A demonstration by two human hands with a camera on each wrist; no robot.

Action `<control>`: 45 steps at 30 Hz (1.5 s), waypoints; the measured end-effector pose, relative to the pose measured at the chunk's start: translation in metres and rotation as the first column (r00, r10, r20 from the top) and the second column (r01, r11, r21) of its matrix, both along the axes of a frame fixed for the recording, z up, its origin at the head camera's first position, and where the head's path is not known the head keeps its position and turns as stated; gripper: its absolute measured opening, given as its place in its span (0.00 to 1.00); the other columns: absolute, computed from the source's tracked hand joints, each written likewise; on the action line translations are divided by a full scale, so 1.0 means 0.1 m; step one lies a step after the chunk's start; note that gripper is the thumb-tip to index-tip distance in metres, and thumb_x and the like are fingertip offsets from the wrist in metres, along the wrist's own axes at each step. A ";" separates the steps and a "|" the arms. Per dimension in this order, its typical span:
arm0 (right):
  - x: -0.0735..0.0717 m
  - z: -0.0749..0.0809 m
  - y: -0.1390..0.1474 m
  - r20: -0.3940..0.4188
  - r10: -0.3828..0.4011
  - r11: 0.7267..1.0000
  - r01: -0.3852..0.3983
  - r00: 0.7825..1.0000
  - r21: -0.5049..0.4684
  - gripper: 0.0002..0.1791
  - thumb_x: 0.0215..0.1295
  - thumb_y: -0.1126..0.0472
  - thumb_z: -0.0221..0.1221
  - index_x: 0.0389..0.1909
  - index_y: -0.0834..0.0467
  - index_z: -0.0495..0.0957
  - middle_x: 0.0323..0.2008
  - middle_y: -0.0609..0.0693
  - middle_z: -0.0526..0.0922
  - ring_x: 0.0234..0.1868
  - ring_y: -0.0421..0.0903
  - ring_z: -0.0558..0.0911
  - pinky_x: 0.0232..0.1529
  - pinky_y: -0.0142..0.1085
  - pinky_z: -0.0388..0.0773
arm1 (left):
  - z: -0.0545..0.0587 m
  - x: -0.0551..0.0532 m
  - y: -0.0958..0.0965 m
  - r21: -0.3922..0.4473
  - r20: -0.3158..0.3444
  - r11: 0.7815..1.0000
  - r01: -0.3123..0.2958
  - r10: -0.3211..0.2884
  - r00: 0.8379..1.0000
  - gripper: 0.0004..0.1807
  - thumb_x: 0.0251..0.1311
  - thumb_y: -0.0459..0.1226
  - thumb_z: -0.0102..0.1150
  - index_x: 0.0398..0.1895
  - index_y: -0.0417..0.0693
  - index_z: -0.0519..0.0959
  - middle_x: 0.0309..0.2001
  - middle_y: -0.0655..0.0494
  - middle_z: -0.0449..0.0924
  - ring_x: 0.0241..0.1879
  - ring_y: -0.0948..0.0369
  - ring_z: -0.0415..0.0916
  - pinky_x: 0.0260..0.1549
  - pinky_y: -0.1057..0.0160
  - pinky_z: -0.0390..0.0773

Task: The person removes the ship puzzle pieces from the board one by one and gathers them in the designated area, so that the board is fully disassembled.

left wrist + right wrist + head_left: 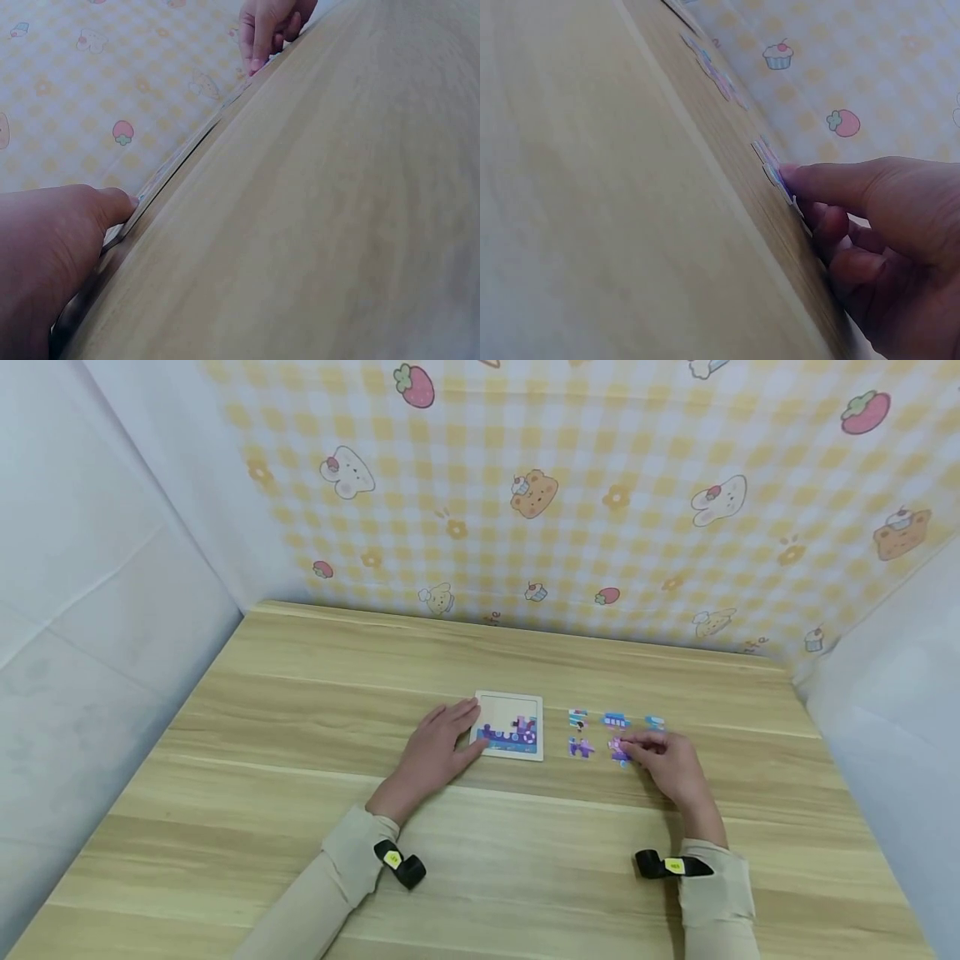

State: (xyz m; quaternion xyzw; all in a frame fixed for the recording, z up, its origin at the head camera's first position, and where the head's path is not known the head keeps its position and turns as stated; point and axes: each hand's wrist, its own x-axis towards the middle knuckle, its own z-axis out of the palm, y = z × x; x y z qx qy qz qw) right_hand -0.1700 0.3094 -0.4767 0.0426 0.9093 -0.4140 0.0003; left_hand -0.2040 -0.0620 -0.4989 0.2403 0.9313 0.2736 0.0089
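A yellow-checked cloth (570, 443) printed with bears, rabbits and strawberries is hanging along the far side, its top being cut off by the head view. White sheets (90, 610) are flanking it left and right. A wood-grain tabletop (525, 843) is stretching beneath, its near edge falling outside the view. Two beige sleeves (307, 902) are reaching in from the near side, cut off at the bottom.

The left hand (435, 747) is lying with its fingers extended and thumb spread, resting on the left edge of a jigsaw tray (541, 731) and covering part of that rim. The right hand (671, 764) is curling its fingers, thumb and forefinger pinching the right side of a near middle piece (618, 750); whether it is lifting clear of the wood is hard to tell.

Black wrist straps (672, 864) are showing small yellow labels, too blurred for reading. Purple and blue fitted pieces (506, 742) are filling the tray's near part. Right of the tray, other loose pieces (617, 721) are lying in two rows; anything under the right palm is staying hidden.
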 end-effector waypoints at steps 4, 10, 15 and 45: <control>-0.02 -0.02 -0.01 -0.018 0.005 1.000 -0.005 1.000 0.007 0.11 0.72 0.61 0.65 0.47 0.64 0.88 0.47 0.60 0.89 0.36 0.42 0.75 0.33 0.27 0.75 | 0.00 0.00 -0.02 0.006 0.001 1.000 -0.010 0.010 1.000 0.36 0.75 0.54 0.53 0.76 0.41 0.65 0.79 0.51 0.60 0.79 0.55 0.56 0.80 0.54 0.44; -0.01 0.09 -0.05 -0.102 -0.068 0.994 0.060 0.992 -0.086 0.15 0.75 0.57 0.63 0.50 0.64 0.86 0.47 0.54 0.86 0.39 0.35 0.77 0.35 0.24 0.77 | -0.01 0.01 -0.05 0.011 0.006 1.000 -0.016 0.016 1.000 0.36 0.76 0.54 0.53 0.76 0.41 0.65 0.78 0.50 0.60 0.79 0.54 0.56 0.80 0.54 0.44; 0.00 0.41 -0.23 -0.229 -0.137 0.971 0.085 0.964 -0.223 0.14 0.75 0.60 0.62 0.50 0.68 0.84 0.36 0.44 0.80 0.25 0.32 0.73 0.20 0.24 0.68 | 0.00 0.00 -0.06 0.002 0.001 1.000 -0.016 0.016 1.000 0.36 0.76 0.54 0.53 0.76 0.41 0.65 0.78 0.51 0.60 0.79 0.55 0.56 0.80 0.54 0.44; -0.43 0.19 -1.30 0.078 0.332 0.934 -0.339 0.940 0.110 0.16 0.70 0.61 0.67 0.55 0.61 0.87 0.39 0.54 0.77 0.35 0.48 0.71 0.29 0.35 0.71 | -0.01 0.01 0.00 0.000 -0.034 1.000 -0.003 0.003 0.999 0.36 0.75 0.54 0.54 0.76 0.41 0.67 0.77 0.51 0.63 0.78 0.54 0.59 0.80 0.54 0.46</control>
